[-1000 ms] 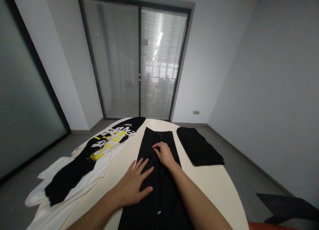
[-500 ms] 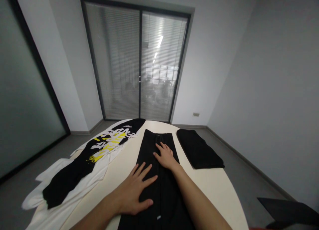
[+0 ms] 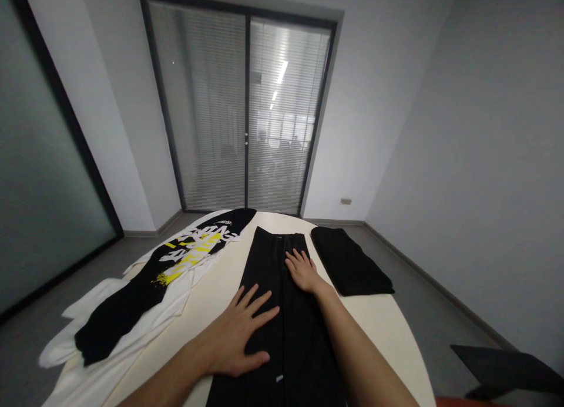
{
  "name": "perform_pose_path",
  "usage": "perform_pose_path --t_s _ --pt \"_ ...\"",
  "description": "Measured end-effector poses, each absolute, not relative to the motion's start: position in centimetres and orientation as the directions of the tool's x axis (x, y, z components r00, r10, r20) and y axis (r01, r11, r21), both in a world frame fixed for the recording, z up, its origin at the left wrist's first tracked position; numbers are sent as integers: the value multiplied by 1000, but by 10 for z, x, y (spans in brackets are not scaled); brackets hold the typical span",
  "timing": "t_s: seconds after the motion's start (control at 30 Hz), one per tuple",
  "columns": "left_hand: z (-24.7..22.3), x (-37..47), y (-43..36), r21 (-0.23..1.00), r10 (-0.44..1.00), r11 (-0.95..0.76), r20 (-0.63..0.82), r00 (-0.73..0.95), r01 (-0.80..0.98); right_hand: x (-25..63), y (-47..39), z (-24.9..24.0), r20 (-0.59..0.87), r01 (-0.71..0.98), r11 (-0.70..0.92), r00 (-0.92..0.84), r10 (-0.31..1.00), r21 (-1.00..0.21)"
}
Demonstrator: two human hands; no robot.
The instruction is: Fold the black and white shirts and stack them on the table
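Note:
Black trousers (image 3: 264,254) lie lengthwise on a round cream table (image 3: 211,304), waistband at the far end. My left hand (image 3: 238,336) rests on their left side with fingers spread and thumb out. Farther up, my right hand (image 3: 302,270) lies on the right side near the waistband, fingers stretched out and slightly apart. Neither hand holds anything. A small light tag (image 3: 279,378) shows on the cloth near the front.
To the right lies a folded black garment (image 3: 350,263). White clothing (image 3: 176,304) and a black garment with white and yellow print (image 3: 132,298) cover the table's left side. A dark chair part (image 3: 506,366) stands at the lower right.
My right hand has slid to the right, off the middle of the trousers onto their right side. My left hand has stayed nearly in place.

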State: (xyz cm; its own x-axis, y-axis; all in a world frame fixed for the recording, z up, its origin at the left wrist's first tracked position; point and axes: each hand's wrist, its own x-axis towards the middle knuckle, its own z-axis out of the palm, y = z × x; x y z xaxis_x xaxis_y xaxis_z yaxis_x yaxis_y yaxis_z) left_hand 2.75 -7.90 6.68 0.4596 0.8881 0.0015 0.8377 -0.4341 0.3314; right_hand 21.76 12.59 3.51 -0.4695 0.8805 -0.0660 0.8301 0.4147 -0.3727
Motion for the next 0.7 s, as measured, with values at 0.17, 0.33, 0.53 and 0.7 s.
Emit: perform_pose_path --t_s 0.17,0.33,0.53,0.7 --pt "73 35 -81 350 839 -500 -31 544 792 220 126 35 -67 876 379 -415 907 -298" --pt "71 35 -81 388 837 -497 -23 547 776 217 124 37 -81 864 420 -456 886 -278" --pt "67 33 -80 398 839 -493 -19 544 774 215 120 40 -51 855 439 -470 881 -276" --pt "63 33 -77 391 842 -491 -13 539 778 210 117 39 -76 847 433 -476 876 -308"
